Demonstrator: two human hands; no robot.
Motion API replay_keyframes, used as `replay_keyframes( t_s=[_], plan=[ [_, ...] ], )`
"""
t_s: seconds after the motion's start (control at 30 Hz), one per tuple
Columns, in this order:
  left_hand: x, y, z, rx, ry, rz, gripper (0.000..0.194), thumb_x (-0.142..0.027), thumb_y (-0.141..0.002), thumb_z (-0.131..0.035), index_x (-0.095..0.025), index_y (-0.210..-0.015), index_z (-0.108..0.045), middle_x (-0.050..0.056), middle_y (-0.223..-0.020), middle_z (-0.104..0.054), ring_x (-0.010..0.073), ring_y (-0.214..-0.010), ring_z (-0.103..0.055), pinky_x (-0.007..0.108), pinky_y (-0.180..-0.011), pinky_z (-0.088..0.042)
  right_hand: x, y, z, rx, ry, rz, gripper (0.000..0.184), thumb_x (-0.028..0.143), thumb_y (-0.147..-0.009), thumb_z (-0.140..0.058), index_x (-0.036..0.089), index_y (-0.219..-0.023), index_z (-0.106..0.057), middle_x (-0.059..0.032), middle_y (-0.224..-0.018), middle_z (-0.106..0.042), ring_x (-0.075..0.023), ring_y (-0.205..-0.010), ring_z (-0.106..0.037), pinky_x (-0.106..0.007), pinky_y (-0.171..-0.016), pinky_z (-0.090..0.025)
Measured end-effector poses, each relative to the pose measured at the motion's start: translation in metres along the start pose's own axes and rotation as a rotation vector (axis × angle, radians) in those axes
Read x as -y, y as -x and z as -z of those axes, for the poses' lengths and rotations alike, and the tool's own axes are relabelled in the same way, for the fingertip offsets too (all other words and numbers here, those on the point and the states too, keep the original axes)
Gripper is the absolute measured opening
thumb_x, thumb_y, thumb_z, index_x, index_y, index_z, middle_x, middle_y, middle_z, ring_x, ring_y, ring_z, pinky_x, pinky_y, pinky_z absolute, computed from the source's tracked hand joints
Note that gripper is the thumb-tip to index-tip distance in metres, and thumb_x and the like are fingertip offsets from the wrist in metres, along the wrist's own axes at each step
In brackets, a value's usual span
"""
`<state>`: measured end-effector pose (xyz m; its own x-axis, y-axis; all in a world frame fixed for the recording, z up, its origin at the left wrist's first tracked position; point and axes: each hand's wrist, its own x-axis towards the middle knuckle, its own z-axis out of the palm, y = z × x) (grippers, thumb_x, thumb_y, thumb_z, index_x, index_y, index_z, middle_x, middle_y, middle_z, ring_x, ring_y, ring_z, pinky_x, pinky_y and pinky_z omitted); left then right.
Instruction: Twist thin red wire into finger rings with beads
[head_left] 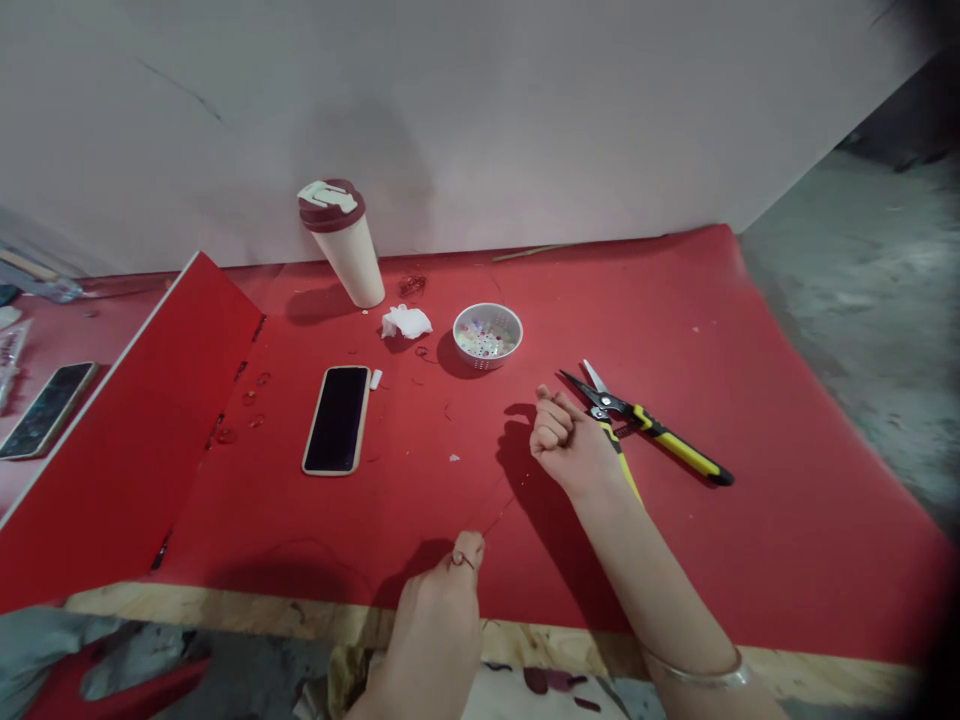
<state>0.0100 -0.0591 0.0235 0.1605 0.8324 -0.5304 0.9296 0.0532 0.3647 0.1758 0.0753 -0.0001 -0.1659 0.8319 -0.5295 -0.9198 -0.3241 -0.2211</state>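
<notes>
My left hand (442,595) is closed near the table's front edge, its thumb and finger pinched on a thin dark-red thread (501,517). A small loop of it shows at the fingertips. The thread runs up and right, very faint, toward my right hand (561,435), which is a closed fist raised over the table with fingers curled in. A tiny pale bead seems to sit along the thread. Just right of that fist lie pruning shears (679,448) with yellow-and-black handles, blades apart, one handle partly hidden by my wrist.
A white perforated bowl (487,350) holds colourful beads. Behind it stand a lidded cup (351,255), a crumpled tissue (407,321) and a thread tangle (412,287). A phone (337,420) lies left. A hinged red panel (142,420) slants up, another phone (49,410) beyond it.
</notes>
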Motion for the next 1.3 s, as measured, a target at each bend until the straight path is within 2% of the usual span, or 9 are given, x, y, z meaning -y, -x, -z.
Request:
replay_keyframes(
  t_s=[0.17, 0.27, 0.4, 0.5, 0.57, 0.73, 0.9, 1.1, 1.3],
  plan=[
    [0.004, -0.002, -0.005, -0.015, 0.016, 0.050, 0.049, -0.001, -0.088, -0.023, -0.019, -0.122, -0.052, 0.005, -0.093, -0.070, 0.0123, -0.081, -0.067, 0.020, -0.071, -0.049, 0.004, -0.009, 0.000, 0.011, 0.064, 0.042, 0.048, 0.020, -0.100, -0.013, 0.016, -0.071, -0.051, 0.0117, -0.043, -0.012, -0.0069, -0.030, -0.016, -0.019, -0.029, -0.014],
    [0.001, -0.008, 0.000, -0.035, 0.019, 0.117, 0.045, -0.004, -0.090, -0.022, -0.017, -0.118, -0.054, 0.007, -0.090, -0.070, 0.0130, -0.079, -0.068, 0.020, -0.069, -0.049, 0.000, -0.016, 0.001, 0.021, 0.092, 0.098, 0.037, 0.024, -0.098, -0.026, 0.017, -0.074, -0.052, 0.0109, -0.043, -0.026, -0.0056, -0.032, -0.028, -0.016, -0.031, -0.025],
    [-0.007, -0.017, 0.011, -0.024, -0.017, 0.236, 0.041, -0.010, -0.093, -0.020, -0.015, -0.112, -0.056, 0.008, -0.085, -0.071, 0.0159, -0.077, -0.069, 0.023, -0.066, -0.050, -0.008, -0.016, 0.008, -0.065, 0.430, 0.325, 0.012, 0.031, -0.085, -0.054, 0.021, -0.090, -0.053, -0.0016, -0.079, -0.061, -0.0121, -0.074, -0.063, -0.025, -0.067, -0.054],
    [-0.009, -0.019, 0.013, -0.028, -0.051, 0.239, 0.040, -0.009, -0.093, -0.021, -0.014, -0.111, -0.056, 0.009, -0.084, -0.071, 0.0172, -0.078, -0.069, 0.024, -0.066, -0.050, -0.008, -0.006, 0.018, -0.166, 0.719, 0.538, 0.037, 0.025, -0.077, -0.060, 0.026, -0.112, -0.047, -0.0073, -0.121, -0.054, -0.0182, -0.118, -0.051, -0.039, -0.101, -0.040],
    [-0.008, -0.019, 0.011, -0.032, -0.068, 0.236, 0.040, -0.006, -0.092, -0.022, -0.013, -0.113, -0.055, 0.010, -0.086, -0.071, 0.0170, -0.078, -0.069, 0.023, -0.065, -0.049, -0.004, 0.002, 0.024, -0.200, 0.806, 0.652, 0.043, 0.023, -0.078, -0.056, 0.027, -0.119, -0.043, -0.0077, -0.136, -0.044, -0.0186, -0.130, -0.039, -0.043, -0.109, -0.029],
    [-0.003, -0.016, 0.004, -0.029, -0.083, 0.207, 0.042, -0.002, -0.089, -0.025, -0.013, -0.119, -0.053, 0.012, -0.091, -0.071, 0.0163, -0.082, -0.069, 0.022, -0.068, -0.049, -0.003, 0.020, 0.029, -0.195, 1.401, 0.797, 0.037, 0.026, -0.083, -0.049, 0.023, -0.119, -0.048, -0.0116, -0.132, -0.051, -0.0257, -0.125, -0.045, -0.052, -0.104, -0.032],
    [-0.001, -0.011, 0.004, -0.003, -0.137, 0.146, 0.044, -0.002, -0.088, -0.025, -0.014, -0.120, -0.052, 0.011, -0.085, -0.071, 0.0184, -0.082, -0.069, 0.024, -0.067, -0.050, -0.014, 0.021, 0.026, 0.005, 1.872, 0.779, 0.029, 0.023, -0.084, -0.046, 0.021, -0.111, -0.056, -0.0093, -0.116, -0.064, -0.0253, -0.111, -0.056, -0.053, -0.108, -0.026],
    [0.000, -0.008, 0.007, 0.039, -0.172, 0.112, 0.046, 0.002, -0.086, -0.025, -0.016, -0.117, -0.054, 0.009, -0.082, -0.070, 0.0178, -0.079, -0.069, 0.024, -0.066, -0.050, -0.015, 0.011, 0.036, 0.041, 2.016, 0.824, 0.034, 0.022, -0.084, -0.045, 0.023, -0.116, -0.055, -0.0083, -0.119, -0.063, -0.0273, -0.112, -0.055, -0.053, -0.098, -0.039],
    [0.000, -0.008, 0.011, 0.047, -0.175, 0.102, 0.045, 0.001, -0.087, -0.023, -0.014, -0.116, -0.055, 0.009, -0.082, -0.069, 0.0175, -0.079, -0.068, 0.024, -0.066, -0.049, -0.011, 0.007, 0.038, 0.222, 2.124, 0.812, 0.044, 0.020, -0.087, -0.040, 0.024, -0.131, -0.044, -0.0089, -0.129, -0.057, -0.0255, -0.119, -0.049, -0.050, -0.100, -0.036]
  ],
)
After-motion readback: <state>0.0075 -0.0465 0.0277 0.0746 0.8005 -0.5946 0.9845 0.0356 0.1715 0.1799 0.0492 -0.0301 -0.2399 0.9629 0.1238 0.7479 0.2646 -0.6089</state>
